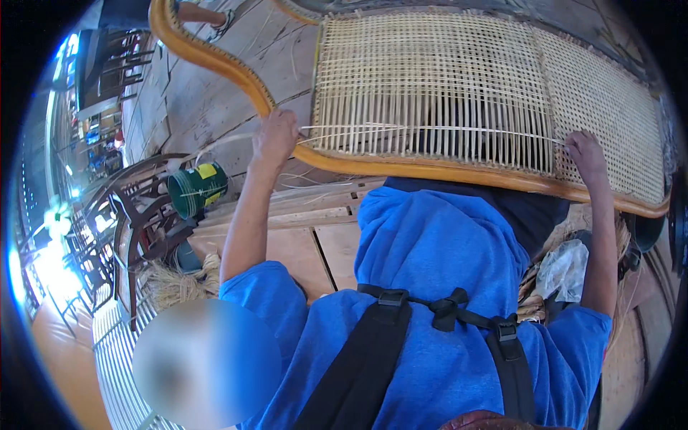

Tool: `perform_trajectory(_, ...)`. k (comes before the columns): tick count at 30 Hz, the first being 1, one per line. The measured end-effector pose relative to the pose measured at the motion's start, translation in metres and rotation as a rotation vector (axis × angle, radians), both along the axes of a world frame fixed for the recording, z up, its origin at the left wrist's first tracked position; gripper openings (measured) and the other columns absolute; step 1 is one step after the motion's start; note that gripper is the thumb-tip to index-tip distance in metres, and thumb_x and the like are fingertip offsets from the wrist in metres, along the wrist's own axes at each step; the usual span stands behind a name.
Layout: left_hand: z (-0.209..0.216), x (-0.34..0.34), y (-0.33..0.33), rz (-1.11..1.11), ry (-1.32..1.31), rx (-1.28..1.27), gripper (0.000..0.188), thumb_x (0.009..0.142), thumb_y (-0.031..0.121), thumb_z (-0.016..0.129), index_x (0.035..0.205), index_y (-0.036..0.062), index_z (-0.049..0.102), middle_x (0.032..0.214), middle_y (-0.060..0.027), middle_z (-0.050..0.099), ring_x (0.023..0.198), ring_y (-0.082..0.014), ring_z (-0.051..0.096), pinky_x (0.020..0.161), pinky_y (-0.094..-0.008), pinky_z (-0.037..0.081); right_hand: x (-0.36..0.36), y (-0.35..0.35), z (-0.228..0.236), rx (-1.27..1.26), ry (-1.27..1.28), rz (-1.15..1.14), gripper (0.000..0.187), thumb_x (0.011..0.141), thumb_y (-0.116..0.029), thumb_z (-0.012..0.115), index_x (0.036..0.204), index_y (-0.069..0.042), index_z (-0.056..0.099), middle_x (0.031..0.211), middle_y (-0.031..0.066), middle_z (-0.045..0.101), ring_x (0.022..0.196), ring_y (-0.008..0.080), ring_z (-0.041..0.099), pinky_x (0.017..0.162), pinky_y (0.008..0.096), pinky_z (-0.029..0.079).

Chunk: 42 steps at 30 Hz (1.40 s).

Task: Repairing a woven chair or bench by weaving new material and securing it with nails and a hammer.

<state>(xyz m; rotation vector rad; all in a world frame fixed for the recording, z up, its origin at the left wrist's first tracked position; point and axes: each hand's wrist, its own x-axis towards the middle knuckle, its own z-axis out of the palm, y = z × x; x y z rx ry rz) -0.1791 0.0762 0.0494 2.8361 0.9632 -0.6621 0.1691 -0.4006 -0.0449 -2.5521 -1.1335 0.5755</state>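
Observation:
Across my lap lies a curved, honey-brown wooden chair frame (pixel 466 169) with a woven cane panel (pixel 430 61). The weave is tight at the far side and right end; nearer me, mostly lengthwise strips show, with gaps between them. A pale cane strand (pixel 444 129) stretches crosswise over these strips. My left hand (pixel 276 136) is closed around the strand beside the frame's left rail, and the strand's tail trails off to the left. On the right, my right hand (pixel 586 152) pinches the strand over the woven part.
A green bucket (pixel 197 190) with a yellow patch lies tilted at the left, by a dark wooden chair (pixel 129 222). Below it is a bundle of loose cane (pixel 179 279). A clear plastic bag (pixel 564 271) sits by my right arm. Another person's foot (pixel 223 25) shows at the top left.

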Motion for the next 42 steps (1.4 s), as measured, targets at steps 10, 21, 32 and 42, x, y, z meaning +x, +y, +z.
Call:
perform_trajectory(10, -0.016, -0.064, -0.044, 0.324, -0.345, 0.160, 0.024, 0.080, 0.027, 0.058, 0.092, 0.0065, 0.056, 0.090, -0.0120, 0.058, 0.084, -0.0335, 0.056, 0.072, -0.0421, 0.043, -0.006, 0.004, -0.007, 0.062, -0.072, 0.098, 0.007, 0.075, -0.004, 0.053, 0.081, -0.003, 0.051, 0.079, 0.0137, 0.052, 0.077, 0.0325, 0.051, 0.071, 0.0399, 0.042)
perform_trajectory(21, -0.002, -0.050, -0.003, 0.336, -0.120, -0.221, 0.029, 0.079, 0.028, 0.052, 0.074, 0.0004, 0.060, 0.073, -0.0168, 0.061, 0.070, -0.0298, 0.061, 0.062, -0.0393, 0.046, -0.002, 0.017, 0.007, 0.039, 0.183, 0.072, 0.011, 0.077, -0.012, 0.053, 0.079, -0.002, 0.050, 0.079, 0.0176, 0.054, 0.073, 0.0348, 0.052, 0.067, 0.0402, 0.042)
perform_trajectory(32, -0.026, -0.045, 0.012, 0.165, -0.053, -0.219, 0.026, 0.077, 0.022, 0.045, 0.080, 0.0017, 0.061, 0.083, -0.0202, 0.061, 0.082, -0.0349, 0.060, 0.073, -0.0438, 0.046, 0.005, 0.008, -0.001, 0.019, 0.203, 0.000, 0.012, 0.077, -0.010, 0.055, 0.077, 0.001, 0.049, 0.064, 0.0131, 0.050, 0.058, 0.0226, 0.048, 0.057, 0.0337, 0.040)
perform_trajectory(42, 0.006, -0.005, -0.036, 0.052, 0.128, 0.101, 0.022, 0.082, 0.018, 0.043, 0.084, 0.0047, 0.061, 0.084, -0.0165, 0.064, 0.084, -0.0333, 0.061, 0.072, -0.0454, 0.047, 0.006, 0.007, -0.013, 0.026, 0.198, -0.059, 0.015, 0.081, -0.015, 0.055, 0.080, 0.000, 0.057, 0.061, 0.0116, 0.051, 0.054, 0.0175, 0.046, 0.054, 0.0312, 0.040)
